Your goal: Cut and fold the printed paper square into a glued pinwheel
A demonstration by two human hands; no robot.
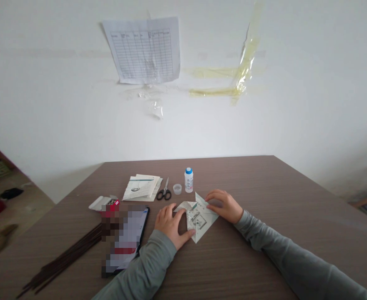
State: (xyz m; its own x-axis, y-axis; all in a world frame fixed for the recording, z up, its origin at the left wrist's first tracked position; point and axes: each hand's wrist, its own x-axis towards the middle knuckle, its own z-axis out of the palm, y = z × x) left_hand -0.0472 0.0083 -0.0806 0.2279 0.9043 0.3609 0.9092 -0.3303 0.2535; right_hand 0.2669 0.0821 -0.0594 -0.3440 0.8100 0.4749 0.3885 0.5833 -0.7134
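Observation:
A sheet of printed paper (202,223), folded with pointed corners, lies on the table between my hands. My left hand (169,225) rests at its left side, thumb and index finger spread apart. The thumb touches the paper near its bottom corner, and the index finger reaches the small folded part at the upper left. At the right edge, my right hand (227,205) has its curled thumb and index finger closed on the paper. Just behind the paper stand a white bottle with a blue cap (189,181) and a small clear cup-like lid (177,189).
Scissors (164,193) with black handles lie beside a stack of printed papers (142,186). Left of my left arm are a phone (127,241), partly pixelated, thin dark sticks (71,254) and an opened red-and-white box (104,204). A wall with a taped sheet (146,52) borders the table.

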